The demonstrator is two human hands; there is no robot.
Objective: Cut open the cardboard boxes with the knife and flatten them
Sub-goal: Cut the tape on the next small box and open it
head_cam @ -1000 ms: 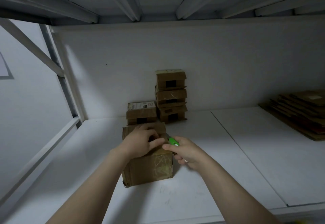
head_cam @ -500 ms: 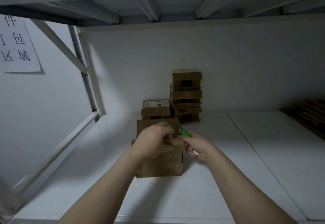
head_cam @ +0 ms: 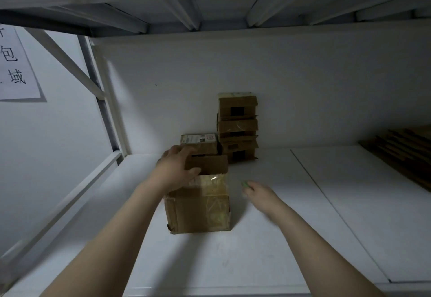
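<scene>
A small taped cardboard box (head_cam: 198, 208) stands on the white shelf (head_cam: 268, 245) in front of me. Its far top flap (head_cam: 210, 164) is raised upright. My left hand (head_cam: 177, 168) grips that flap at its left end, fingers behind it and thumb in front. To the right of the box, my right hand (head_cam: 258, 191) holds the green-handled knife (head_cam: 246, 183), clear of the cardboard and blurred by motion; the blade is hidden.
Against the back wall stand a stack of three small boxes (head_cam: 238, 126) and a single box with a white label (head_cam: 199, 144). Flattened cardboard (head_cam: 405, 154) is piled at the far right. A metal shelf post (head_cam: 102, 103) rises at the left, with a paper sign (head_cam: 16, 63) beside it.
My left hand has lifted the far flap upright. My right hand has pulled the knife away from the top of the box to the right.
</scene>
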